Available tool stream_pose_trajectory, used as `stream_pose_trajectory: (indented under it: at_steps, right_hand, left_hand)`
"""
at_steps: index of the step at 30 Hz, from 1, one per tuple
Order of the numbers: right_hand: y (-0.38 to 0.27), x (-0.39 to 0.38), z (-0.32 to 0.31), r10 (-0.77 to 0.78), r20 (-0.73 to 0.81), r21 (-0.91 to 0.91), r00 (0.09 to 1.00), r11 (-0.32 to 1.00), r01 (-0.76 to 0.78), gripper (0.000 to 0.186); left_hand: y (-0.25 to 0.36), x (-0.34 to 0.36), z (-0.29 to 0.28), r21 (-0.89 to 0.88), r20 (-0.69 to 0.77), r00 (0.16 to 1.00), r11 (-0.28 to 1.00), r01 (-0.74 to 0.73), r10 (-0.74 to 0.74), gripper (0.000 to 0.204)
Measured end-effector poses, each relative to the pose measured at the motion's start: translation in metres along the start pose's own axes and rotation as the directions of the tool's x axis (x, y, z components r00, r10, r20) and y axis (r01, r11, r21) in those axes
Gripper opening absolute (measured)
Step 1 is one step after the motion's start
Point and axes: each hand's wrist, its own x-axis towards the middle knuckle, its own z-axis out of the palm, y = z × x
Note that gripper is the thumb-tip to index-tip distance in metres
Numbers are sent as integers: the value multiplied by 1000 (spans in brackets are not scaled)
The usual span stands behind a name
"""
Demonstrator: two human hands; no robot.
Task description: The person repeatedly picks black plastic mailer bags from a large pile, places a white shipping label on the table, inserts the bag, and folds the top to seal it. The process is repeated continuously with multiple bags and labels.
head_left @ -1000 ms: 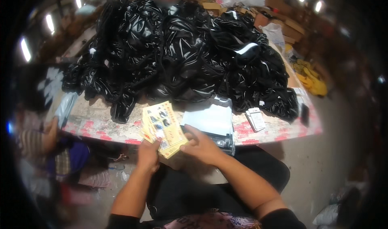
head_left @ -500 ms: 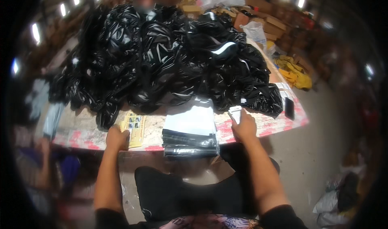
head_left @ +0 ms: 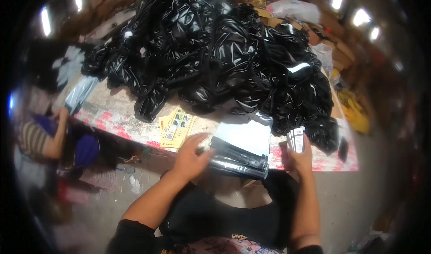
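Note:
A stack of plastic mailing bags, white on top with black shiny ends, lies at the table's near edge. My left hand is at its left side, thumb and fingers apart; whether it touches the bags I cannot tell. In my right hand, right of the stack, is a small fanned bunch of white printed tags. Yellow printed cards lie spread left of the bags, beyond my left hand.
A large heap of glossy black garments or bags covers the table's far part. A dark phone-like slab lies at the right edge. At the left, another person's arm is beside grey plastic packets. Yellow cloth lies beyond the table's right side.
My left hand has moved right, from the yellow cards to the mailing bags. The right hand still holds the tags, now fanned toward me. The whole view has shifted and tilted.

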Motion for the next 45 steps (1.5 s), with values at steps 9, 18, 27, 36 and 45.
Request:
stream_pose_trajectory:
  at_steps: [9, 18, 27, 36, 45]
  right_hand:
    - [-112, -71, 94, -396, 701, -108, 593, 763, 637, 92]
    - [-81, -39, 99, -333, 517, -261, 788, 816, 516, 59]
    - [-27, -40, 119, -374, 536, -340, 757, 725, 599, 38]
    - [-20, -32, 92, -392, 504, -208, 770, 810, 549, 18]
    - [-22, -31, 97, -300, 647, -326, 701, 722, 610, 34]
  left_hand:
    - [37, -7, 27, -482, 553, 814, 729, 486, -176, 59]
    - [-19, 35, -33, -810, -83, 800, 508, 293, -594, 34]
    - [-148, 42, -97, 360, -368, 832, 762, 539, -415, 44]
    - [-137, 39, -76, 309, -550, 833, 910, 277, -67, 21]
    - [-91, 26, -46, -158, -399, 846, 935, 317, -354, 28]
